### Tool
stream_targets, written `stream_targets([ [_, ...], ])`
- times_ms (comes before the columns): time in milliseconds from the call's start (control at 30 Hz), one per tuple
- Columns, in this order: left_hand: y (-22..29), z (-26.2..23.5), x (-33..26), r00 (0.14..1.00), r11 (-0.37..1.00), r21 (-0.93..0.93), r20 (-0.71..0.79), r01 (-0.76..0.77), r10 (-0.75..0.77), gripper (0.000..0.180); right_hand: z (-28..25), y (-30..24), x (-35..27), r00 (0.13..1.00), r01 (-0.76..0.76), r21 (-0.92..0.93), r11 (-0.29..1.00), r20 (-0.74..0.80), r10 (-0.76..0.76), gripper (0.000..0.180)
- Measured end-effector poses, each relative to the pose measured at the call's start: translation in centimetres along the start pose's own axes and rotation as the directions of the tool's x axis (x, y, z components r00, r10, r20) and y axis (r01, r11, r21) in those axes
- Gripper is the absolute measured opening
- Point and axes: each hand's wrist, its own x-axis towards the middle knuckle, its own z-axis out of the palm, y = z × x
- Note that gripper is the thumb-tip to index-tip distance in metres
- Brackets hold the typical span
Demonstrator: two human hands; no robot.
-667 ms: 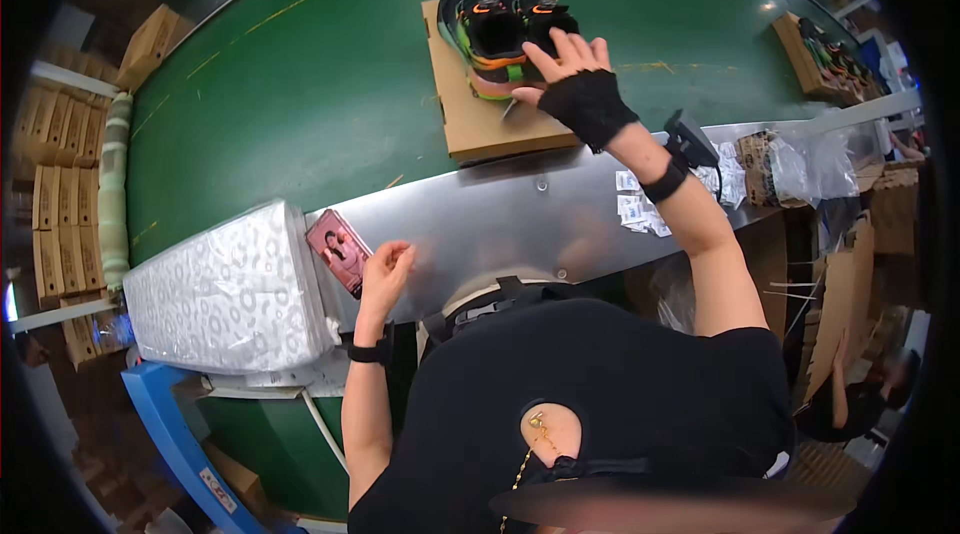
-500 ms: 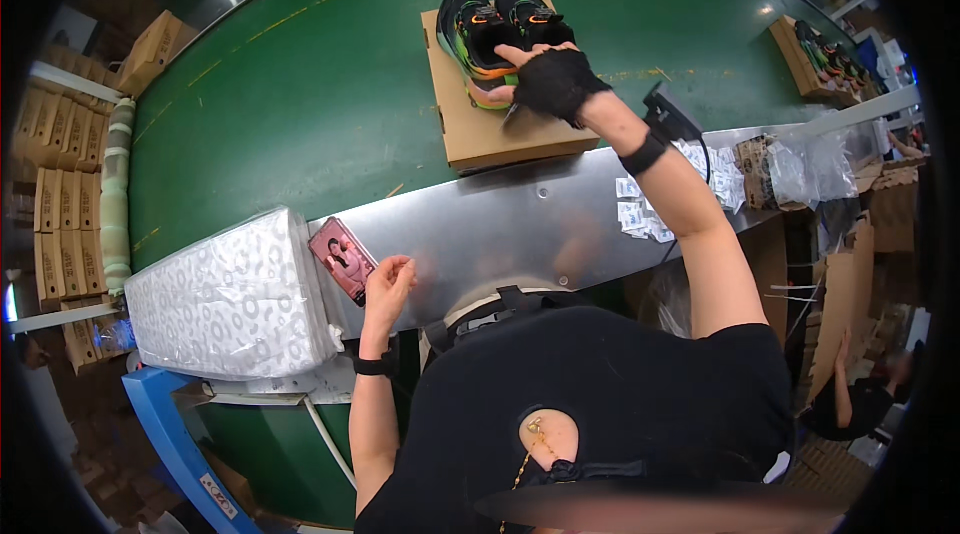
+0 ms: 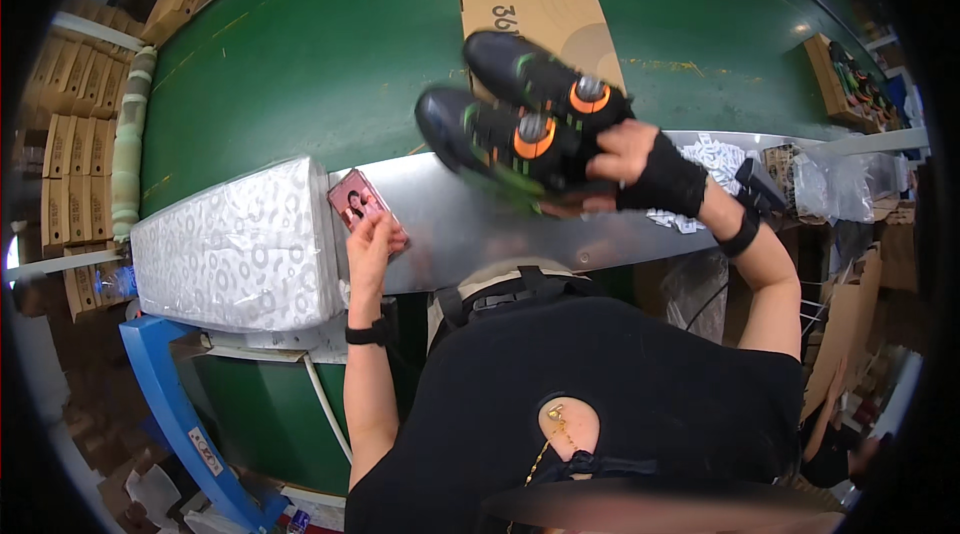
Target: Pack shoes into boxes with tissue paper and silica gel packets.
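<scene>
- Shoes (image 3: 525, 129), a black pair with orange round dials and green accents, are the things in hand; they are lifted above the front edge of the green conveyor belt (image 3: 300, 64) and the metal ledge (image 3: 480, 234), slightly to the right of the middle.
- At the far left, stacks of flat cardboard boxes (image 3: 70, 124) stand beside the belt, well apart from both hands.
- Next comes a long block wrapped in patterned silver-white film (image 3: 235, 249); it lies along the near side of the belt, and a blue frame (image 3: 170, 404) is under it.
- Just beside the right end of this block, a small phone with a pink picture on it (image 3: 357, 200) leans on the metal ledge.
- The left hand (image 3: 372, 244), with a black band on the wrist, touches the lower edge of this phone; the fingers are bent, but I cannot tell if they really hold it.
- Behind the shoes, a flat brown cardboard box (image 3: 545, 9) lies on the belt.
- The right hand (image 3: 640, 169) wears a black fingerless glove and is closed around the heel ends of both shoes, holding them together in the air.
- On the right, white paper labels (image 3: 715, 159) and clear plastic bags (image 3: 825, 184) lie on the ledge.
</scene>
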Motion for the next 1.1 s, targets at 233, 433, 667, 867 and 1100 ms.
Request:
stream_targets([
  [233, 5.3, 6.5, 5.7, 0.938, 0.94, -0.01, -0.064, -0.342, 0.341, 0.033, 6.2, -3.0, -3.9, 0.968, 0.207, 0.006, 0.978, 0.146, -0.206, 0.01],
  [433, 2.3, 14.0, 14.5, 0.896, 0.729, 0.554, 0.075, -0.402, 0.437, 0.056, 4.5, -2.9, -1.9, 0.983, 0.067, 0.256, 0.964, 0.148, -0.107, 0.028],
  [667, 8.9, 19.0, 10.7, 0.93, 0.901, 0.267, 0.236, -0.341, 0.282, 0.051, 5.4, 3.8, 0.2, 0.832, -0.535, -0.178, 0.826, -0.282, 0.478, 0.064],
  [867, 11.4, 21.7, 9.4, 0.843, 0.81, 0.248, 0.243, -0.532, 0.479, 0.066, 7.9, 7.2, 2.8, 0.67, -0.53, 0.261, 0.807, -0.454, 0.587, 0.08],
  [1100, 4.2, 12.2, 15.9, 0.912, 0.602, 0.685, 0.314, -0.411, 0.266, 0.057, 1.3, 9.5, -0.7, 0.251, -0.028, 0.946, 0.322, -0.305, 0.919, 0.026],
])
